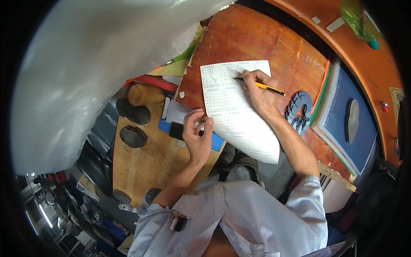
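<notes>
My right hand (261,92) grips a yellow-and-black pen (270,89), its dark tip on the upper part of a white printed sheet (244,113). The sheet carries a grid of form boxes, and a few at the top bear handwriting. It lies on a reddish-brown wooden tabletop (244,36), and its lower end curves down over the near edge. At the sheet's left edge is my left hand (198,135), fingers loosely curled, the thumb apart from them and touching the paper's margin. A black rectangular object (176,130) and a blue clipboard (217,142) lie behind that hand.
Dark shoe-sole pieces (133,136) rest on a lighter wooden board (141,171) at left. A dark sandal sole (299,109) stands right of my right wrist, beside a blue folder (338,111) bearing a grey sole piece (352,121). Translucent plastic sheeting (85,64) hangs upper left.
</notes>
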Demonstrator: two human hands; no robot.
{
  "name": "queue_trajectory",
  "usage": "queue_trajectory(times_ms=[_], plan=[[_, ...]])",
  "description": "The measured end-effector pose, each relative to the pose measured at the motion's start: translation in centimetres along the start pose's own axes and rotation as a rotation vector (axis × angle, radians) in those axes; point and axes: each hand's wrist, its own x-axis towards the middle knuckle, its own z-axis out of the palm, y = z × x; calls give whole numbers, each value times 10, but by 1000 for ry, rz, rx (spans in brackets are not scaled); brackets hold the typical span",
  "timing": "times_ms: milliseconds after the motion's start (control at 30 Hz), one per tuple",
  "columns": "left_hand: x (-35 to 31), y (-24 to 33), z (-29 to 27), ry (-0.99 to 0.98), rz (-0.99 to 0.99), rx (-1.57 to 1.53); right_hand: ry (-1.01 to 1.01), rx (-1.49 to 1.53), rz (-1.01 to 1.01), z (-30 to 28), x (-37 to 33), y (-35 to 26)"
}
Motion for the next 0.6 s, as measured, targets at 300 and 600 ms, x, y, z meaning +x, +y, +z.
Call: queue_trajectory(times_ms=[300,600], plan=[[45,21,12,-214,-363,-345,-92,283,71,8,-5,-33],[-1,33,-48,-290,-259,-395,668,-99,-853,-170,-11,-167]])
